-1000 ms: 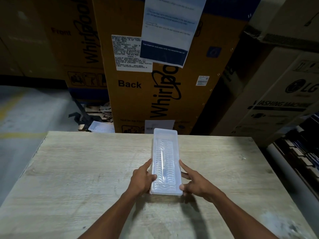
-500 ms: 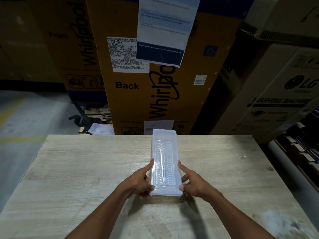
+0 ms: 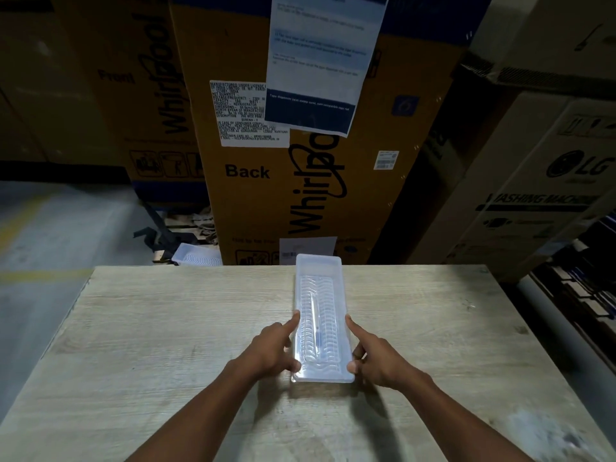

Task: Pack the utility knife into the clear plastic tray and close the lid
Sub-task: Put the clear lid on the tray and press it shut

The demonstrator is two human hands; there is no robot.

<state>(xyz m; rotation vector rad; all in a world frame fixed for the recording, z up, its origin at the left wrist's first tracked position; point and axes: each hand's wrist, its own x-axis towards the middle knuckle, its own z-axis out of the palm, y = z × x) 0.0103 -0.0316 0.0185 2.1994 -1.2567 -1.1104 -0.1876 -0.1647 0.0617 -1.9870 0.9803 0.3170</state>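
Observation:
A long clear plastic tray [image 3: 320,278] lies lengthwise on the wooden table [image 3: 166,328], its ribbed lid down on top. Through the lid a slim pale shape with a small blue spot shows faintly; it looks like the utility knife [image 3: 315,325]. My left hand [image 3: 271,350] grips the tray's near left edge, thumb at the front corner and forefinger along the side. My right hand [image 3: 375,356] holds the near right edge the same way. Both hands touch the tray.
Tall cardboard appliance boxes [image 3: 300,161] stand right behind the table's far edge. Another clear tray [image 3: 196,258] lies on the floor beyond the far left of the table. More boxes [image 3: 533,195] and dark stacked goods crowd the right side. Grey floor lies to the left.
The tray and both hands have stayed in the same place. My fingers have shifted slightly along the tray's sides; the camera has tilted a little.

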